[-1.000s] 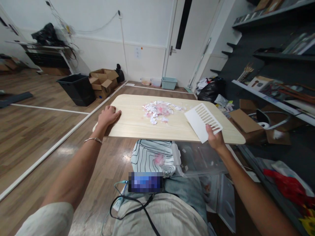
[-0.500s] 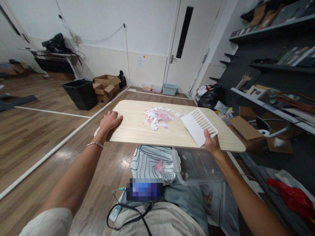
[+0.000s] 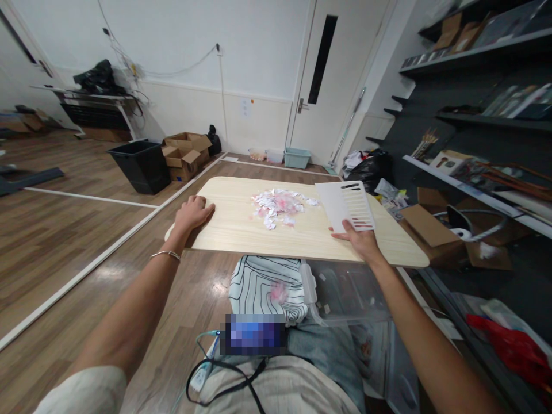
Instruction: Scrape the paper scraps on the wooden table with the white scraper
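Observation:
A low pale wooden tabletop [image 3: 233, 233] lies before me. My left hand [image 3: 193, 213] holds its left edge, fingers curled at the rim and thumb on top. My right hand [image 3: 359, 238] grips a flat white plastic scraper-like sheet with a row of slots [image 3: 334, 202], thumb on its face and fingers underneath. The sheet is tilted above the right half of the tabletop. Left of it, apart from both hands, a loose heap of torn white and pink paper scraps [image 3: 279, 202] is spread on the wood.
A patterned cloth bag [image 3: 263, 287], clear plastic bin [image 3: 349, 287] and pixelated screen device [image 3: 254, 334] with cables are near my lap. A black bin [image 3: 140, 167] and cardboard boxes [image 3: 185, 152] stand back left. Shelves [image 3: 470, 190] and an open carton [image 3: 431, 227] flank the right.
My right hand has moved up and slightly left, turning the white slotted sheet so that its slotted side now faces right. The left hand and the paper heap look unchanged.

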A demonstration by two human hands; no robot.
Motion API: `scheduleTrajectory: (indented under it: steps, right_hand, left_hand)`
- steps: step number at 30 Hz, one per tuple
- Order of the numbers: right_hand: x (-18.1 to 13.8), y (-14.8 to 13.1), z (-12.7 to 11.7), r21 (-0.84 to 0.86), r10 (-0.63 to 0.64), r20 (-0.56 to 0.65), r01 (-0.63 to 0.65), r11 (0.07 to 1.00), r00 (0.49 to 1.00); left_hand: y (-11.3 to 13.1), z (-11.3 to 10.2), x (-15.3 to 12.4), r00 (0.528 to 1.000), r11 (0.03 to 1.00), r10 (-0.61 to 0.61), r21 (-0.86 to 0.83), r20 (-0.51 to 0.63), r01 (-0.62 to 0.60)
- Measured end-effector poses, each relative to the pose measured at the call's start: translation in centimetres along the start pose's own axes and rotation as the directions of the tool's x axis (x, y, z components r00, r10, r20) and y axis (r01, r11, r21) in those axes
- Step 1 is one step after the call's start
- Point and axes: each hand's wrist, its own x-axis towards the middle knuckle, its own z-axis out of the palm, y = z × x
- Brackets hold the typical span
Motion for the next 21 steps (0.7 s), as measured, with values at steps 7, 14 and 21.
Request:
scheduleTrajectory:
  steps: [7,14,21]
  right_hand:
    - [0.0,0.7,-0.6,0.042,0.037,0.047,-0.039,0.998,0.998]
    - [-0.5,0.4,-0.9,0.081,0.087,0.07,-0.092,0.992,0.994]
    - [-0.8,0.7,-1.7,-0.006,0.057,0.131,-0.057,0.998,0.99]
  left_hand:
    - [0.0,-0.1,0.1,1.0,1.0,0.005,0.005,0.022,-0.005]
    - [0.2,-0.2,-0.1,1.0,1.0,-0.011,-0.014,0.011,0.011]
    - [0.3,-0.3,-0.4,1.0,1.0,-0.007,-0.02,-0.001,0.007]
